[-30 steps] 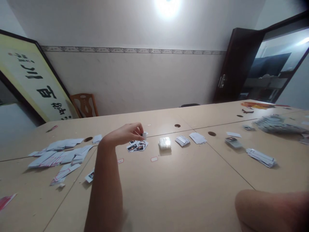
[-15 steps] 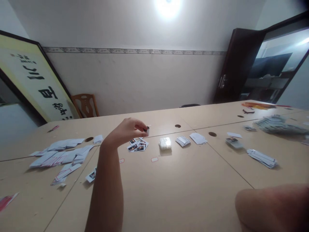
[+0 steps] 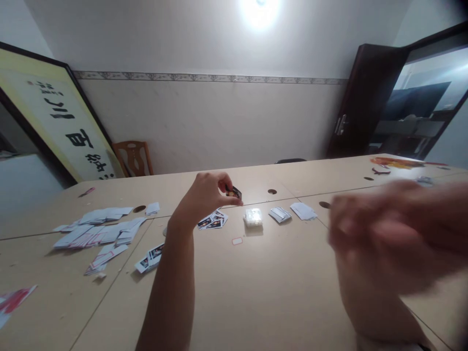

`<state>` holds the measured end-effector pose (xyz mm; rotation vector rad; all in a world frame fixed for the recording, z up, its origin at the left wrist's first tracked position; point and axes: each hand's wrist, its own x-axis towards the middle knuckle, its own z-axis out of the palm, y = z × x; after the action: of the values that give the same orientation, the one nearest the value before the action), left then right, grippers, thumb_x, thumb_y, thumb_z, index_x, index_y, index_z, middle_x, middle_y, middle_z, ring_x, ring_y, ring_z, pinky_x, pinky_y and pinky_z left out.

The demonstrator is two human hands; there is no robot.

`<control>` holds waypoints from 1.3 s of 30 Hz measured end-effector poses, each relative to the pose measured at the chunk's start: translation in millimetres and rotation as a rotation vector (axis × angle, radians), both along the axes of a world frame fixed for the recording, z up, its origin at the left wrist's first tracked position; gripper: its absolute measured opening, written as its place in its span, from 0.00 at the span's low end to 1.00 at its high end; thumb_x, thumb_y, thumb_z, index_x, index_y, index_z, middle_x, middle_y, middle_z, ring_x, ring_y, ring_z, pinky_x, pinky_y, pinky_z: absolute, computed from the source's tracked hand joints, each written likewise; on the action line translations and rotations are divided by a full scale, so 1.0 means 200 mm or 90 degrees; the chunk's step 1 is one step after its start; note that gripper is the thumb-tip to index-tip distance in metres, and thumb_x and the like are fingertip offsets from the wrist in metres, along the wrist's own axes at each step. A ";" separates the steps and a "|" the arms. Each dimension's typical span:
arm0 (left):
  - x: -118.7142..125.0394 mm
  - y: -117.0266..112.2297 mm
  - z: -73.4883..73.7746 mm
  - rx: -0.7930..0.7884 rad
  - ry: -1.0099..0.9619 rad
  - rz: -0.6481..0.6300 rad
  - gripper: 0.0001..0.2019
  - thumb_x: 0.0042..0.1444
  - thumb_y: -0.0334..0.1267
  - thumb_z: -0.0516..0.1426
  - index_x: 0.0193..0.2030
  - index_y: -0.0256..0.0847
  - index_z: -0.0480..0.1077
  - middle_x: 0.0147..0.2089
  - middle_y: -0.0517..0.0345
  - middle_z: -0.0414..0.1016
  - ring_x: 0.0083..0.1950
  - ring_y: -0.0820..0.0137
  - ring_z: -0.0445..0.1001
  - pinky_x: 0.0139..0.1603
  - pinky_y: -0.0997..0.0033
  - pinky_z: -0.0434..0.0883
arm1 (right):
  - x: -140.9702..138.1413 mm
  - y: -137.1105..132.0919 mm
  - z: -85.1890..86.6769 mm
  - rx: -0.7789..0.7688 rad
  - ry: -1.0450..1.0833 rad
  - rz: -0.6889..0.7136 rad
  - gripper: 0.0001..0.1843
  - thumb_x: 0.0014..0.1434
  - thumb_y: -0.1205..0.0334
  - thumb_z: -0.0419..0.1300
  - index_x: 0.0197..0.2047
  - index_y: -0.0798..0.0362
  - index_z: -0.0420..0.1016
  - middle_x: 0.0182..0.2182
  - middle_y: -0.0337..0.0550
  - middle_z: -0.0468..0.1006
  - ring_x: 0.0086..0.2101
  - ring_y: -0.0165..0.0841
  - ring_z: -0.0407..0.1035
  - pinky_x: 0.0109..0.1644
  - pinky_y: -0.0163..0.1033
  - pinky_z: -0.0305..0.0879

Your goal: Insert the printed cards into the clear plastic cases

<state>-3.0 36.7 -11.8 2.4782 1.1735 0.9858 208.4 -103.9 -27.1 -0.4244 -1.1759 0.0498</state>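
The fingertips (image 3: 224, 187) of the left hand (image 3: 204, 196) were pinched together on a small dark printed card (image 3: 234, 192), thumb below and fingers above. The small dark printed card was held in the air, just above and behind the loose pile of small photo cards (image 3: 213, 221) on the pale wooden table (image 3: 263, 292). A second before, those fingers had been low over that pile with the piece showing pale; now the hand had lifted and the printed face showed, so the card was clear of the pile. Just right of the pile sat a clear plastic box (image 3: 253, 217), then two small stacks of white cards (image 3: 280, 214). The right hand (image 3: 369, 229), whose forearm had lain at the lower right edge, had risen into view, too blurred to tell whether its fingers were apart or together. Far left lay a wide scatter of white red-edged cards (image 3: 98, 233).
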 end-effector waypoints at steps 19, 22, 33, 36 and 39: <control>0.04 -0.01 0.00 0.099 -0.061 -0.091 0.08 0.54 0.42 0.67 0.39 0.44 0.79 0.36 0.60 0.76 0.39 0.70 0.75 0.49 0.64 0.73 | -0.11 0.63 -0.03 -0.480 -0.215 0.322 0.26 0.48 0.52 0.74 0.46 0.50 0.70 0.28 0.38 0.79 0.27 0.33 0.75 0.29 0.38 0.70; 0.01 -0.03 0.02 0.075 -0.081 -0.110 0.11 0.56 0.43 0.66 0.45 0.46 0.81 0.40 0.58 0.80 0.42 0.68 0.77 0.52 0.62 0.75 | -0.10 0.64 -0.02 -0.477 -0.149 0.301 0.24 0.46 0.54 0.74 0.43 0.51 0.71 0.27 0.37 0.80 0.25 0.31 0.74 0.27 0.37 0.67; 0.03 -0.09 0.03 0.070 -0.062 -0.134 0.22 0.56 0.48 0.66 0.57 0.47 0.77 0.57 0.53 0.80 0.51 0.62 0.80 0.55 0.59 0.77 | -0.17 0.68 -0.06 -0.374 0.164 0.303 0.17 0.47 0.51 0.72 0.35 0.49 0.72 0.29 0.36 0.77 0.28 0.27 0.71 0.28 0.32 0.62; 0.06 -0.11 0.02 0.056 -0.047 -0.169 0.20 0.57 0.46 0.66 0.56 0.48 0.78 0.61 0.54 0.77 0.52 0.62 0.80 0.55 0.60 0.78 | -0.17 0.69 -0.07 -0.357 0.193 0.267 0.16 0.48 0.50 0.70 0.35 0.47 0.70 0.28 0.35 0.75 0.28 0.28 0.69 0.28 0.33 0.62; 0.08 -0.09 0.01 -0.018 -0.061 -0.252 0.19 0.58 0.44 0.65 0.57 0.48 0.77 0.61 0.54 0.77 0.51 0.65 0.81 0.58 0.62 0.76 | -0.14 0.71 -0.07 -0.334 0.199 0.179 0.15 0.52 0.49 0.65 0.38 0.46 0.69 0.29 0.37 0.73 0.30 0.30 0.69 0.29 0.33 0.64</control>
<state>12.8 18.8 -9.3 2.4727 0.6271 0.9496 180.3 38.8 -40.5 -0.6797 -0.8947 0.6578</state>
